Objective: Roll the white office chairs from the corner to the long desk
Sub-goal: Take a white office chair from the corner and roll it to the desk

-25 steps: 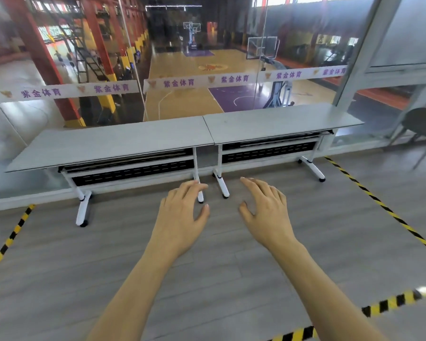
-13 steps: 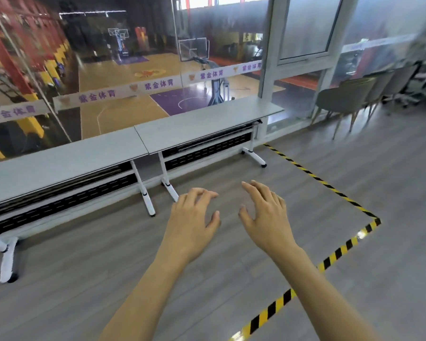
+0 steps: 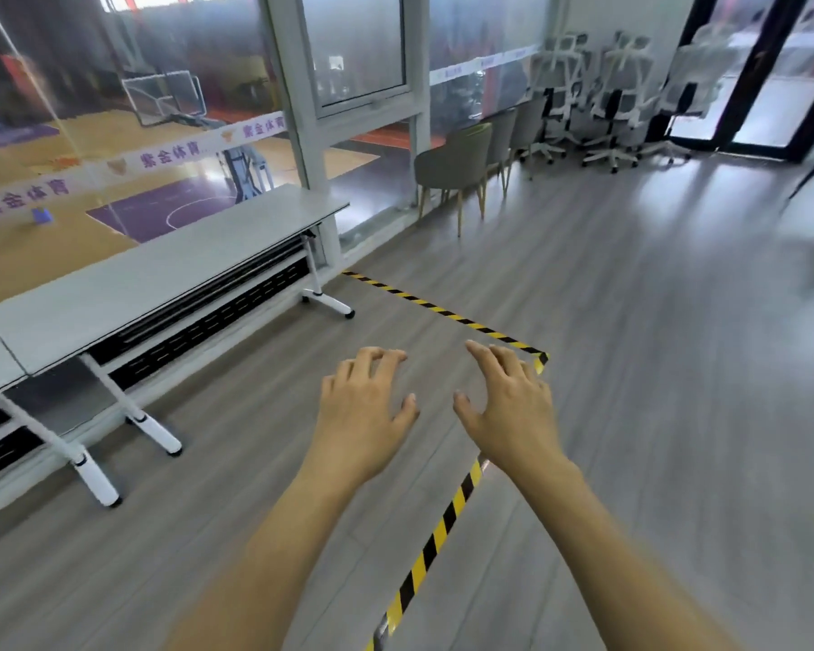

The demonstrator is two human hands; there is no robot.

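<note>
The white office chairs (image 3: 616, 86) stand in a row in the far right corner, blurred, on white wheeled bases beside the glass wall. The long grey desk (image 3: 161, 270) runs along the glass at the left, on white wheeled legs. My left hand (image 3: 365, 406) and my right hand (image 3: 508, 406) hover palm-down in front of me over the floor, fingers loosely bent, holding nothing. Both hands are far from the chairs and to the right of the desk.
Yellow-and-black tape (image 3: 442, 523) marks a rectangle on the grey wood floor by the desk. Grey upholstered chairs (image 3: 457, 166) on wooden legs stand against the window between desk and corner. A dark door frame (image 3: 781, 86) is at the far right.
The view has swung to the right: the desk slid to the left edge and the corner with the white chairs came into sight. My hands kept their pose.
</note>
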